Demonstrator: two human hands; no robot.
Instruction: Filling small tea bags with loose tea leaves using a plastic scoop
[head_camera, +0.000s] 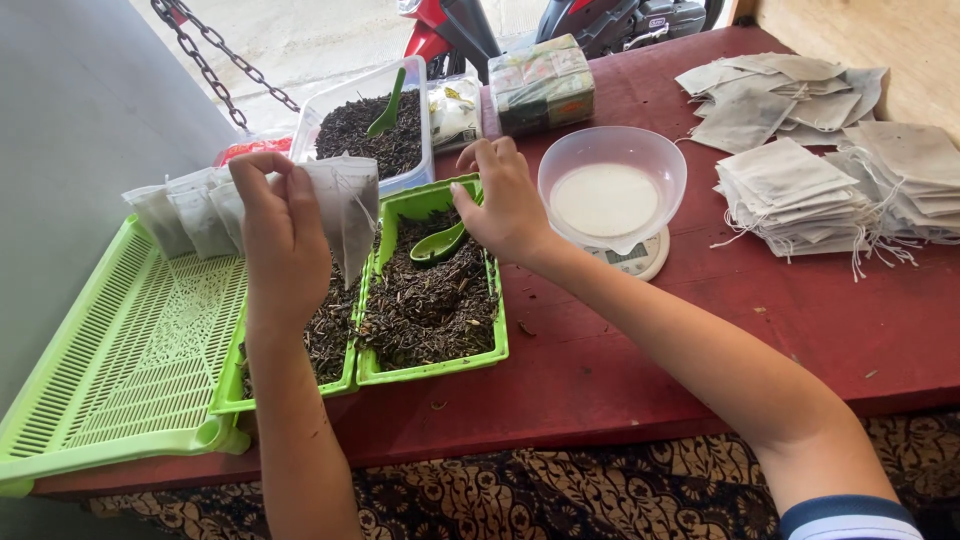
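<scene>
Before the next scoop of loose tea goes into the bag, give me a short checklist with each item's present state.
1. Left hand holds the white paper filter bag over the green plastic trays: ok.
2. Bag mouth open wide enough: cannot tell.
3. Right hand grips the green plastic scoop by its handle: ok.
4. Scoop bowl loaded with dark loose tea: cannot tell, it lies down in the leaves.
5. Clear plastic bowl sits on the small white scale: ok.
6. Stacks of empty bags lie on the red table: ok.
</scene>
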